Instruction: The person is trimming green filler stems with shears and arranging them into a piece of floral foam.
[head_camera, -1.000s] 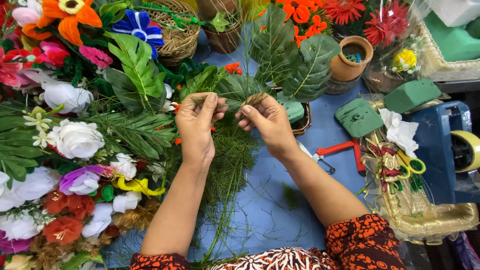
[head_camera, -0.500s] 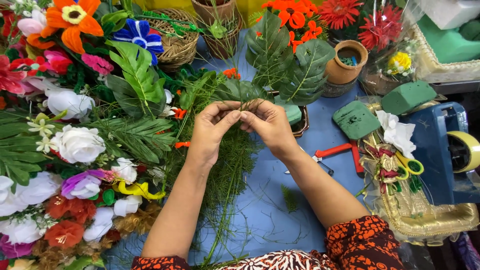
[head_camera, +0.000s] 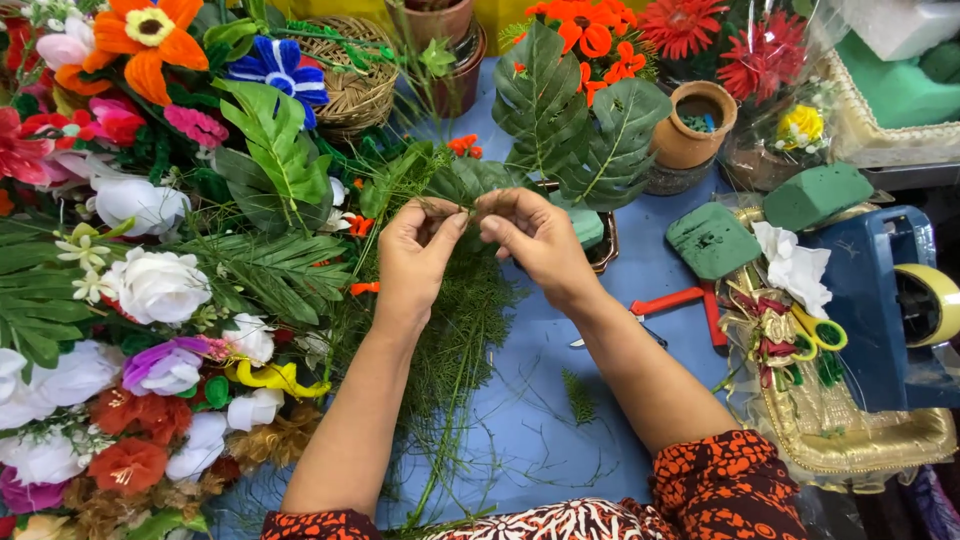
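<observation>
Near the upper middle of the frame the left hand (head_camera: 418, 262) and the right hand (head_camera: 535, 240) meet fingertip to fingertip over a bunch of feathery fern sprigs (head_camera: 462, 330). Both hands are curled nearly closed, thumbs against forefingers, pinching the top of the bunch between them — its thin green stems trail down the blue table (head_camera: 545, 420) between the forearms toward the lower edge of the frame.

Just above the right hand stand two large split leaves (head_camera: 580, 125), upright and dark green, with a small terracotta pot (head_camera: 692, 125) beside them to the right. To the left of the hands lies a heap of artificial flowers: white roses (head_camera: 158, 285), a purple bloom (head_camera: 165, 368), and an orange flower (head_camera: 150, 30) in the upper left corner. A woven basket (head_camera: 350, 90) sits at upper centre behind a blue flower (head_camera: 278, 68).

At the right of the frame lie two blocks of green floral foam (head_camera: 712, 240), a red-handled cutter (head_camera: 680, 300) near the right forearm, a gold tray (head_camera: 850, 430) — and a blue tape dispenser (head_camera: 880, 300) at the far edge.
</observation>
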